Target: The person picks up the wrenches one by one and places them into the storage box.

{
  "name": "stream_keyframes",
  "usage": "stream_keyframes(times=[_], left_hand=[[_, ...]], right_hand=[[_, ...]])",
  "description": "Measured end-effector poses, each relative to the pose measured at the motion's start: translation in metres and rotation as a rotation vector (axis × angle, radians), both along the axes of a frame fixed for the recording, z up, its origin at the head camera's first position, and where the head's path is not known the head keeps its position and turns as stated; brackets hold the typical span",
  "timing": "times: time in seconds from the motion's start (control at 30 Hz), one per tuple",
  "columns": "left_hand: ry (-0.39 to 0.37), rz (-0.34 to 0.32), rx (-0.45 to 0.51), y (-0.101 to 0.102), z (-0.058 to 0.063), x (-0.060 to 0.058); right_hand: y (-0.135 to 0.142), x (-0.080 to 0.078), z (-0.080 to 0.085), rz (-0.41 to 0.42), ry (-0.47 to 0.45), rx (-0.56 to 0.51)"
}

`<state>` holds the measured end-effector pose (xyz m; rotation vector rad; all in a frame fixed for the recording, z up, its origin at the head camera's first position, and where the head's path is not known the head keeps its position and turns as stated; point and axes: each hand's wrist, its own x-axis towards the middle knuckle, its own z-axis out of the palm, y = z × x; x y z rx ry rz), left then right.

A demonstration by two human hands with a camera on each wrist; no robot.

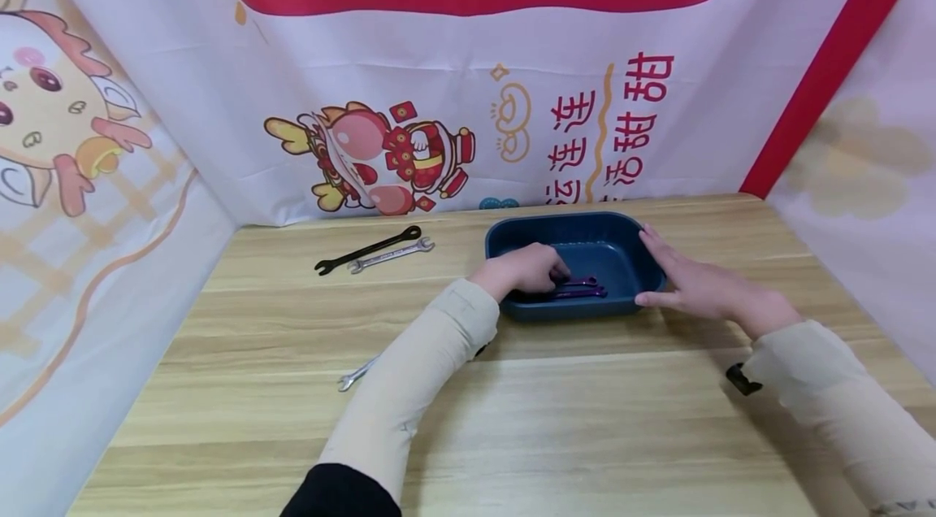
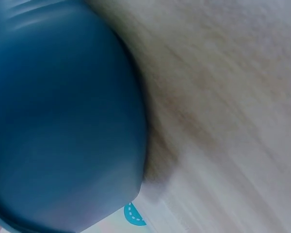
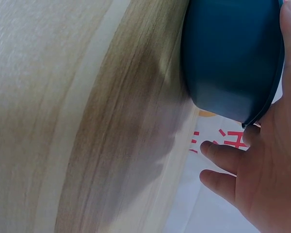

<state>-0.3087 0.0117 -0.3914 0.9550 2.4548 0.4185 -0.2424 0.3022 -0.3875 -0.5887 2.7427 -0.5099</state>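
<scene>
A dark blue rectangular bin point(image 1: 629, 310) stands toward the back of the table. Inside it, at the left end, my left hand point(image 1: 528, 269) reaches down with bent fingers; the fingertips are hidden, so a grip cannot be made out. Purple wrenches point(image 1: 585, 293) lie by those fingers on the bin floor, their left ends covered. My right hand point(image 1: 695, 287) rests spread against the bin's right end, thumb on the near side and fingers toward the far corner. The right wrist view shows its loosely extended fingers point(image 3: 222, 158) beside the rim. The left wrist view shows only the bin's outer wall point(image 2: 68, 111).
A black wrench point(image 1: 369, 249) and a silver wrench point(image 1: 392, 255) lie side by side at the back left of the wood-grain table point(image 1: 585, 436). Another silver wrench point(image 1: 355, 375) is partly covered by the left forearm. A printed cloth point(image 1: 409, 54) hangs behind the table.
</scene>
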Motion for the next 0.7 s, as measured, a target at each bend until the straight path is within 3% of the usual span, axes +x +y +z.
stream_keyframes(times=[0.27, 0.47, 0.7], left_hand=[[0.005, 0.017, 0.078, -0.002, 0.012, 0.004], [0.027, -0.007, 0.158, -0.005, 0.018, 0.005], [0.067, -0.022, 0.251, -0.014, 0.033, 0.006]], right_hand=[[0.0, 0.001, 0.0, -0.003, -0.001, 0.001], [0.0, 0.002, 0.001, -0.01, -0.009, -0.005], [0.0, 0.001, 0.0, -0.009, -0.011, -0.009]])
